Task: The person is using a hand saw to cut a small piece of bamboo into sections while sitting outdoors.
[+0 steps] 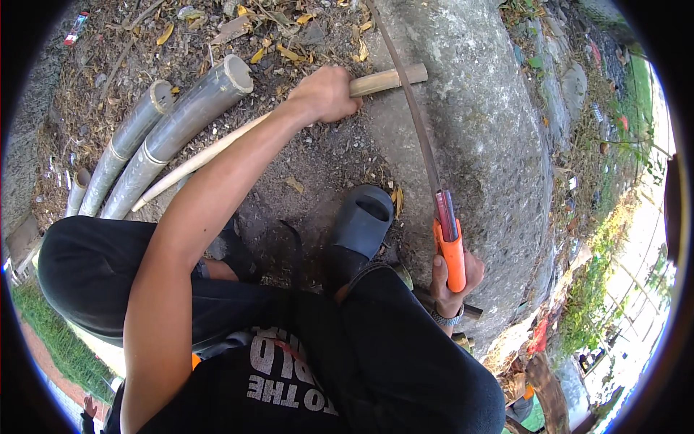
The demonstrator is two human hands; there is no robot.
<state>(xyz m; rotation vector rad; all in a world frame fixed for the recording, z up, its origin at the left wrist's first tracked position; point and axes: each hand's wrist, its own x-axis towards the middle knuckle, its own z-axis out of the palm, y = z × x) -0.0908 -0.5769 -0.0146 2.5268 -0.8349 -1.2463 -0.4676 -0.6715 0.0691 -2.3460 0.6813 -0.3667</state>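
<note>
My left hand [325, 94] is closed around a slim bamboo stick [387, 79]. Its cut end rests over the edge of a big grey rock [484, 123], and a pale length runs back to the lower left, partly behind my forearm. In my right hand [466, 273] is the orange handle of a handsaw [451, 257]. The long, narrow brown blade points away from me and crosses the bamboo close to its end. Whether the teeth have bitten into the bamboo cannot be made out.
Thick grey-green bamboo poles [188, 112] lie at the left on bare soil. Dry yellow leaves [289, 54] are scattered beyond my left hand. My foot in a dark slide sandal [365, 220] stands against the rock's near side. Green plants and litter border the right.
</note>
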